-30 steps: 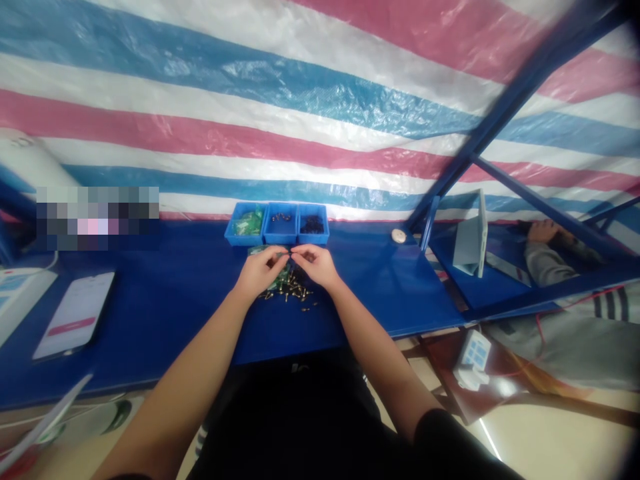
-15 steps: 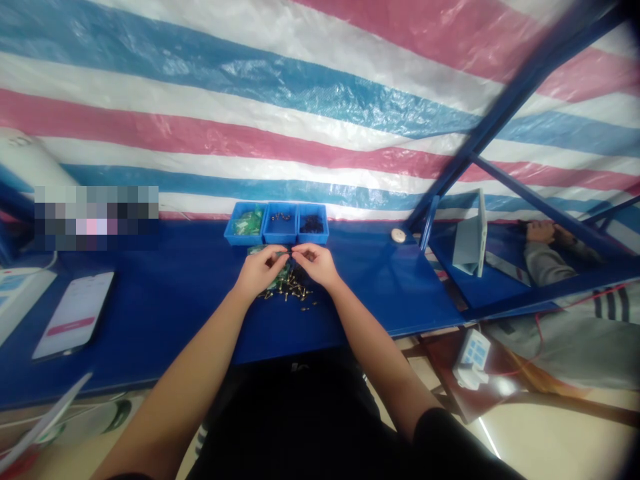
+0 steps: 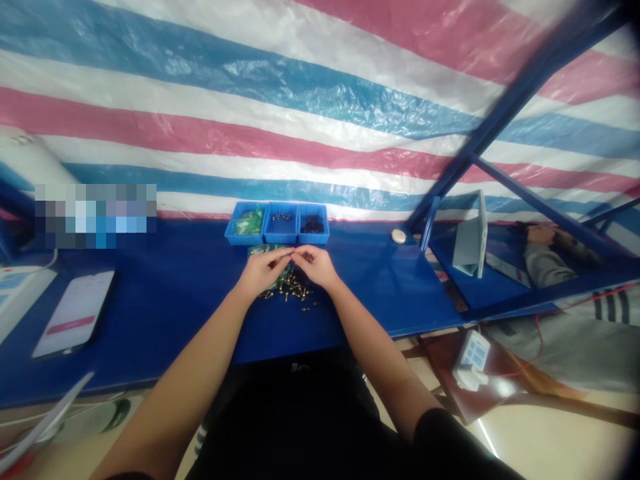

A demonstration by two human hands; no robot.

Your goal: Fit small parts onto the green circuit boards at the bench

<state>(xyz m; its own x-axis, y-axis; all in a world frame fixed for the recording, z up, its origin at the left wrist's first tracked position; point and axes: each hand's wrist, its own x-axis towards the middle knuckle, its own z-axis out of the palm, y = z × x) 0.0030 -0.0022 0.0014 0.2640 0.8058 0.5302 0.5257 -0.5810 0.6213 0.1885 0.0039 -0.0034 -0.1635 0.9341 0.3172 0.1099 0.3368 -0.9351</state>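
Working finely at the blue worktop (image 3: pixel 170 287)

Using the blue bins (image 3: pixel 281 238) as landmark. Holding left hand (image 3: pixel 263 270) and right hand (image 3: pixel 316 265) about tip to tip, just on the bins' near side, curling inward; not being able to tell how far closing, or on what, if anything. Seeing brass-coloured pieces (image 3: pixel 294 289) lying heaped farther out from the bins. Judging them light, stiff, perhaps slippery, hardly fragile; suggesting a mid-length pinch.

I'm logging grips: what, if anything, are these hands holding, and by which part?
It can't be told: the left hand and right hand meet closely, hiding anything pinched between them.
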